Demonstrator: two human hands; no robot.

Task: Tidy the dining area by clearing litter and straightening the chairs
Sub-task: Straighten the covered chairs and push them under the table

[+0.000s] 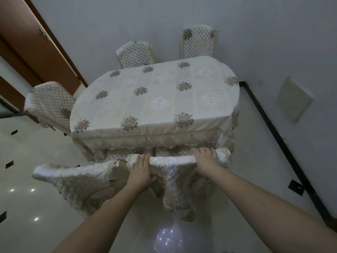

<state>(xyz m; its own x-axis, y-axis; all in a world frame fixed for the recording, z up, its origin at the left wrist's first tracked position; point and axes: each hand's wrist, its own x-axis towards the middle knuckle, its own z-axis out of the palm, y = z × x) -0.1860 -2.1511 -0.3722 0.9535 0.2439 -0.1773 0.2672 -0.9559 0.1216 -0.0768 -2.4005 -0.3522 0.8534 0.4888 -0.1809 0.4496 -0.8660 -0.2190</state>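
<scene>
The chair (175, 161) backrest, tucked at the tabletop's (155, 95) near edge, is grasped by left hand (141, 172) and right hand (207, 159).

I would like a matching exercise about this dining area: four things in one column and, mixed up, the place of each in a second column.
Things:
1. left hand
2. right hand
3. chair at the table's left end
4. beige wall panel

Places:
A. on the wall, right of the table
B. gripping the right part of the near chair top
C. beside the brown door
D. gripping the left part of the near chair top

Pairs: 1-D, 2-B, 3-C, 4-A
</scene>
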